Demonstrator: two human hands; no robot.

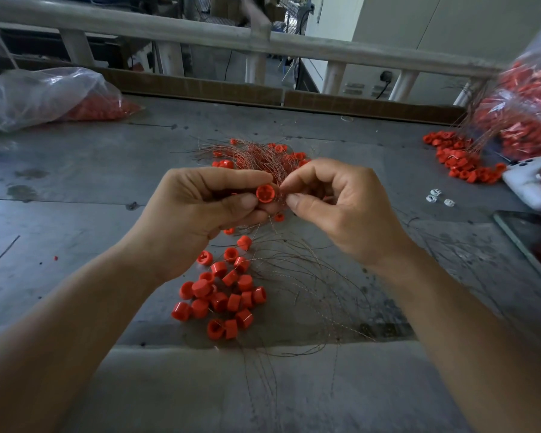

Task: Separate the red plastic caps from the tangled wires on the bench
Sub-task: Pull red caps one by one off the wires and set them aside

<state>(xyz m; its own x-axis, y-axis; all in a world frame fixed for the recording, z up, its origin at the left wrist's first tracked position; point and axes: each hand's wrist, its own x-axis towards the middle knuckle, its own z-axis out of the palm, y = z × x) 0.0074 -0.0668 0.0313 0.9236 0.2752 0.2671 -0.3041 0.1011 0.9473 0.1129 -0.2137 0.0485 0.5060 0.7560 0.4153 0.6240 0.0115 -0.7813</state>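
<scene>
My left hand (200, 210) pinches a red plastic cap (265, 193) between thumb and fingers, its open side facing me. Close beside it, my right hand (334, 201) pinches a thin wire at the cap's right edge. Behind both hands lies a tangle of thin wires (256, 156) with red caps caught in it. Below my hands a pile of loose red caps (225, 295) sits on the grey bench (75, 198). Loose wires (300, 285) spread to the right of that pile.
A clear bag of red caps (44, 95) lies at the back left. A larger bag of caps and wires (525, 120) stands at the right, with caps spilled (456, 157) beside it. A white controller (528, 182), small white bits (434, 196) and a dark phone (534, 242) lie at the right edge.
</scene>
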